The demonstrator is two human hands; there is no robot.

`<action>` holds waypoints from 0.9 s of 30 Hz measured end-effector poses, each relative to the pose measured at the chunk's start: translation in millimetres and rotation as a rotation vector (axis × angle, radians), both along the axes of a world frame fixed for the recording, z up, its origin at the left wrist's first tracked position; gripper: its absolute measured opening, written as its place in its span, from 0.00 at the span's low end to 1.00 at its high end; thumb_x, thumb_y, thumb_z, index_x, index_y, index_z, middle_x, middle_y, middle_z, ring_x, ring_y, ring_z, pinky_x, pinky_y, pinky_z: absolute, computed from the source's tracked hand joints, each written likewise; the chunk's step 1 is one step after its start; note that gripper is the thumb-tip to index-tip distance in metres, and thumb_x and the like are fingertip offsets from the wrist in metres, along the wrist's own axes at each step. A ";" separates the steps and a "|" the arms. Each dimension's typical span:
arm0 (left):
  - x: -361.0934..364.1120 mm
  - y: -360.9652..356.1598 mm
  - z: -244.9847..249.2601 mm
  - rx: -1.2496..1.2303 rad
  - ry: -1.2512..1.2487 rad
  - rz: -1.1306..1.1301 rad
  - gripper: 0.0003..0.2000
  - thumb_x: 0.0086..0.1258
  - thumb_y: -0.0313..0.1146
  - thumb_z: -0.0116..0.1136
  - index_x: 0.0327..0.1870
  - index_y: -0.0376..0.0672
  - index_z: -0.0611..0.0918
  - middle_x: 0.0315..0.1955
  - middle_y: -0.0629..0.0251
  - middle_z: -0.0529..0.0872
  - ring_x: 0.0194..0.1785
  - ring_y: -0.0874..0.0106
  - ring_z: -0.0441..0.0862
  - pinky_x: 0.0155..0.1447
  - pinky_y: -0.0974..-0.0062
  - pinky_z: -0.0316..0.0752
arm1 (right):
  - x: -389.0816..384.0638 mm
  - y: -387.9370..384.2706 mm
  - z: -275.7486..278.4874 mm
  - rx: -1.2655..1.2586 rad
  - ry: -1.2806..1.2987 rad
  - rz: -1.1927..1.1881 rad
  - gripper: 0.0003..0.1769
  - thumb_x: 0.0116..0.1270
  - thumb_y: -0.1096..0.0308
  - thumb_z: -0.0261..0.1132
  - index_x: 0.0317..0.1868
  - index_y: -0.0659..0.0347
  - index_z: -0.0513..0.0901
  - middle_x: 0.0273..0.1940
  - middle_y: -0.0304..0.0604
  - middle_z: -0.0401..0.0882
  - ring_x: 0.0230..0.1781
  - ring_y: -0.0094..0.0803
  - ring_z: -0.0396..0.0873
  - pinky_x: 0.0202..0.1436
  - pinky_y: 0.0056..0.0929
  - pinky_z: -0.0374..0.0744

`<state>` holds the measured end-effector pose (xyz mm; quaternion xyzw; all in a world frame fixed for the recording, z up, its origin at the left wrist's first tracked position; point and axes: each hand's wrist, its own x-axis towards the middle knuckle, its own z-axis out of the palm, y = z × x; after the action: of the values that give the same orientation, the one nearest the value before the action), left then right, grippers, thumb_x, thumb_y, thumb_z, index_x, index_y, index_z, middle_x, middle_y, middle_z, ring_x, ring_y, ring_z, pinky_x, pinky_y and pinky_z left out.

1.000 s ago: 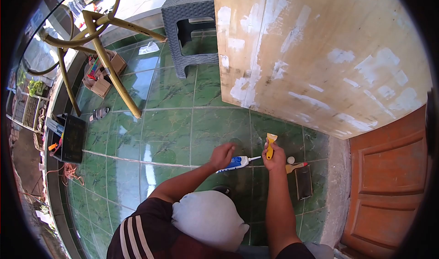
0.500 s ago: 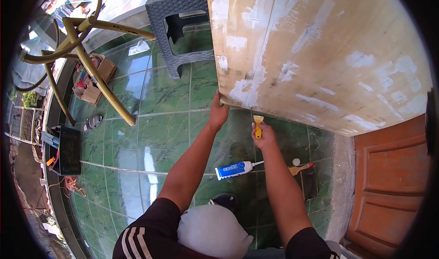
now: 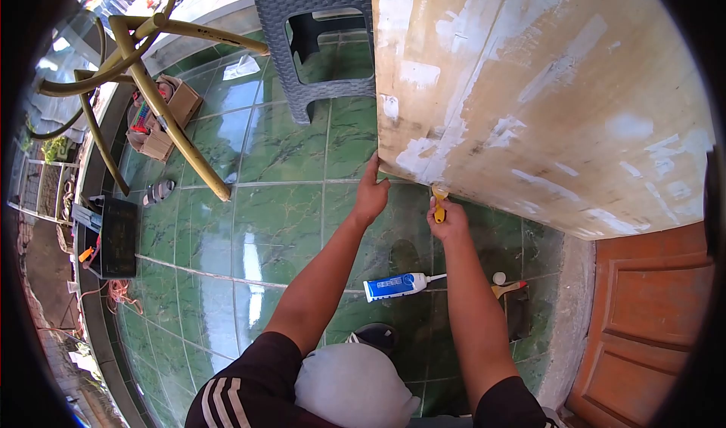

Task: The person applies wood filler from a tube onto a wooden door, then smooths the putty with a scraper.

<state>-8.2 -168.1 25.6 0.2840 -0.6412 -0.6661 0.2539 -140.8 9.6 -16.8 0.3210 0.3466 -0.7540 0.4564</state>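
Observation:
A yellow-handled putty knife (image 3: pixel 440 213) is gripped in my right hand (image 3: pixel 451 222), its blade up at the lower edge of a large wooden panel (image 3: pixel 560 118). White filler patches (image 3: pixel 529 35) are smeared over the panel's face. My left hand (image 3: pixel 370 199) is at the panel's lower left corner, index finger stretched along the edge and thumb apart; its other fingers are partly hidden. Below my hands, a blue and white tube (image 3: pixel 395 286) with a long nozzle lies on the floor.
A grey woven-pattern plastic stool (image 3: pixel 302 95) stands behind the panel. At right are a brush (image 3: pixel 510 288), a white cap (image 3: pixel 498 277) and an orange-brown door (image 3: pixel 643 299). Left are a bamboo frame (image 3: pixel 178 137), a cardboard box (image 3: pixel 180 103), a sandal (image 3: pixel 159 193) and a black bin (image 3: pixel 117 235).
The putty knife has come up closer to the panel's lower edge, its blade now seeming to meet it. My left hand stays at the corner. The whole view has shifted slightly.

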 end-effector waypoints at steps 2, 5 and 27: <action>1.0 2.5 -2.7 -0.013 0.013 0.019 0.41 0.66 0.13 0.49 0.84 0.37 0.57 0.82 0.52 0.63 0.86 0.63 0.57 0.80 0.70 0.58 | 3.1 0.7 5.6 -0.012 0.005 -0.013 0.17 0.80 0.72 0.55 0.65 0.53 0.78 0.50 0.39 0.82 0.45 0.28 0.83 0.38 0.26 0.80; 1.7 2.6 -1.1 -0.010 0.020 0.009 0.41 0.66 0.13 0.50 0.85 0.37 0.56 0.82 0.53 0.62 0.86 0.63 0.56 0.82 0.71 0.55 | 6.7 5.7 -3.7 -0.076 0.016 -0.028 0.17 0.80 0.72 0.55 0.65 0.54 0.77 0.51 0.40 0.82 0.46 0.29 0.84 0.39 0.27 0.80; 1.0 1.5 2.8 0.009 -0.025 -0.055 0.43 0.67 0.13 0.50 0.85 0.35 0.49 0.86 0.52 0.53 0.88 0.64 0.48 0.85 0.69 0.48 | 13.8 46.9 -18.1 0.438 0.533 0.107 0.19 0.76 0.75 0.59 0.64 0.63 0.82 0.48 0.39 0.85 0.36 0.28 0.86 0.31 0.23 0.77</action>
<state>-7.1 -166.6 28.4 0.2759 -0.6489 -0.6721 0.2262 -127.0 56.5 -34.9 0.1846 0.6235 -0.6940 0.3092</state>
